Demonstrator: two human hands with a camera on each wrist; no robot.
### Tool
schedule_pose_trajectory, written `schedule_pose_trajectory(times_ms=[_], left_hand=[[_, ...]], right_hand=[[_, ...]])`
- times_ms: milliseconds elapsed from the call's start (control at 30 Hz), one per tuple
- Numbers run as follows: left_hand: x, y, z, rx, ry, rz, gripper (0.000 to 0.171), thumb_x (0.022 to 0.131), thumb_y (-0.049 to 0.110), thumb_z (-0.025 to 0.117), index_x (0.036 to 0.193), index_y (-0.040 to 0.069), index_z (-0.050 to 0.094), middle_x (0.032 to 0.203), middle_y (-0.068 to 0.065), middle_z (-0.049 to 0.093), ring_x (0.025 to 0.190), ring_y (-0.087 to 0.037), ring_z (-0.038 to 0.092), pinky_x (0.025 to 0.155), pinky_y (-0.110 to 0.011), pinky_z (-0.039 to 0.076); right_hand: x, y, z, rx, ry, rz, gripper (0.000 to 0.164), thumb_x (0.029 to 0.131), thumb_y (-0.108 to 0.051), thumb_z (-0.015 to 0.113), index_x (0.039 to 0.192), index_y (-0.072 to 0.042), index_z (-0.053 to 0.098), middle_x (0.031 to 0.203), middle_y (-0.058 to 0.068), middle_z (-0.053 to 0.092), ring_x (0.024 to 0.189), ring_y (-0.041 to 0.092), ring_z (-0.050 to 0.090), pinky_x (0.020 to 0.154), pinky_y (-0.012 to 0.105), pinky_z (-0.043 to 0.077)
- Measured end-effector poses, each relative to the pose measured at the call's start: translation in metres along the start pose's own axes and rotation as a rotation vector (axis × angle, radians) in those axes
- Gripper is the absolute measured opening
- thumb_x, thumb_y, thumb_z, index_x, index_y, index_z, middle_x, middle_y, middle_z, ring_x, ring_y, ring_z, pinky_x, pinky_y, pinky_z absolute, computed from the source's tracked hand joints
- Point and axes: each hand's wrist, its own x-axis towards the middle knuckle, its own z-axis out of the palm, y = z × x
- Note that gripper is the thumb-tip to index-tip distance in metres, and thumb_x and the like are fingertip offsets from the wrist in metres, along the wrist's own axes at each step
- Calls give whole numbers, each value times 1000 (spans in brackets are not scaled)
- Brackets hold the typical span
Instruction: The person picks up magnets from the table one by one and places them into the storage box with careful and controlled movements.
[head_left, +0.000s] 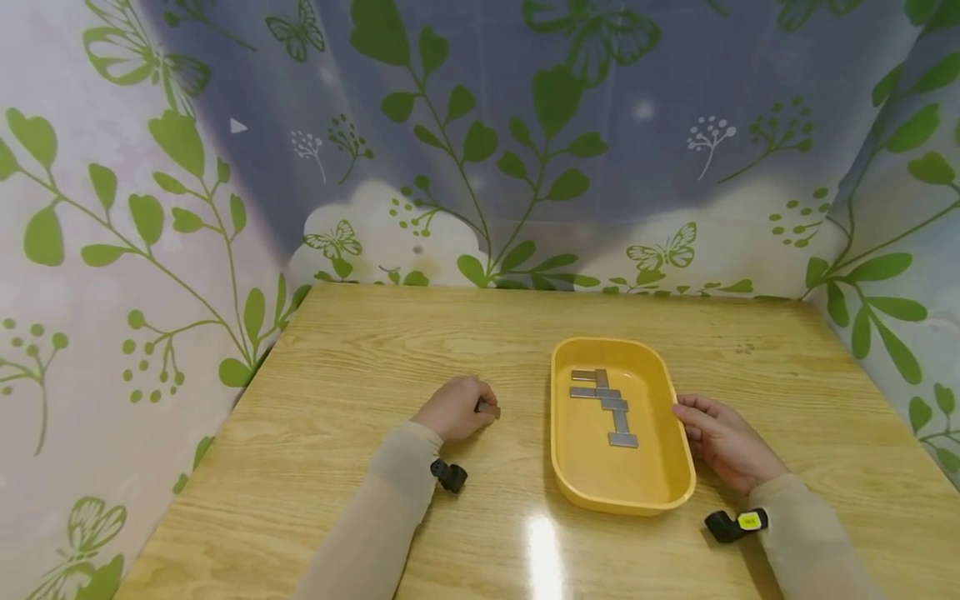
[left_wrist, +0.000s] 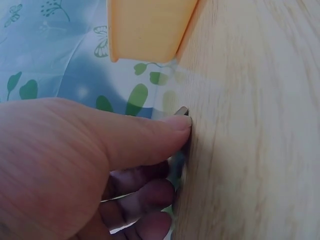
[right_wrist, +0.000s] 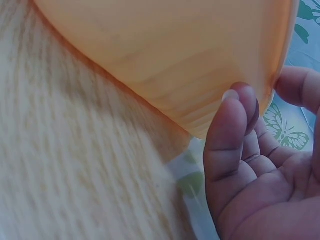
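Observation:
A yellow plastic tub point(head_left: 622, 492) stands on the table, right of centre. Several flat grey metal bars point(head_left: 621, 421) lie end to end and crosswise on its floor in a branching row. Left of the tub, my left hand point(head_left: 459, 408) pinches one small flat metal bar point(head_left: 489, 409) close over the tabletop. In the left wrist view, the thumb covers most of that bar point(left_wrist: 183, 111). My right hand point(head_left: 727, 442) grips the tub's right rim, thumb on the edge; in the right wrist view, other fingers point(right_wrist: 227, 125) bend against the outer wall.
The wood-grain table point(head_left: 390, 350) runs back to a leaf-and-butterfly patterned curtain point(head_left: 480, 167), which also hangs at both sides. A small black camera sits on each wrist, the left one point(head_left: 448, 476) over the table and the right one point(head_left: 735, 525) near the tub's front corner.

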Motion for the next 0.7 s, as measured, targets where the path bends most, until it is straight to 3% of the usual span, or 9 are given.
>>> schedule_pose_trajectory(times_ms=[200, 700], left_hand=[[1, 1, -1, 26, 16, 15, 17, 88, 21, 72, 104, 14, 72, 95, 1, 57, 86, -14, 55, 80, -32, 48], [-1, 2, 0, 27, 18, 13, 17, 88, 25, 72, 102, 16, 72, 94, 3, 57, 82, -12, 53, 77, -30, 47]], right_hand=[[-1, 1, 0, 4, -2, -2, 31, 103, -22, 47, 121, 3, 47, 103, 4, 67, 90, 16, 66, 76, 31, 54], [-1, -2, 2, -9, 10, 15, 34, 102, -24, 49, 122, 4, 46, 103, 5, 67, 90, 16, 66, 77, 31, 53]])
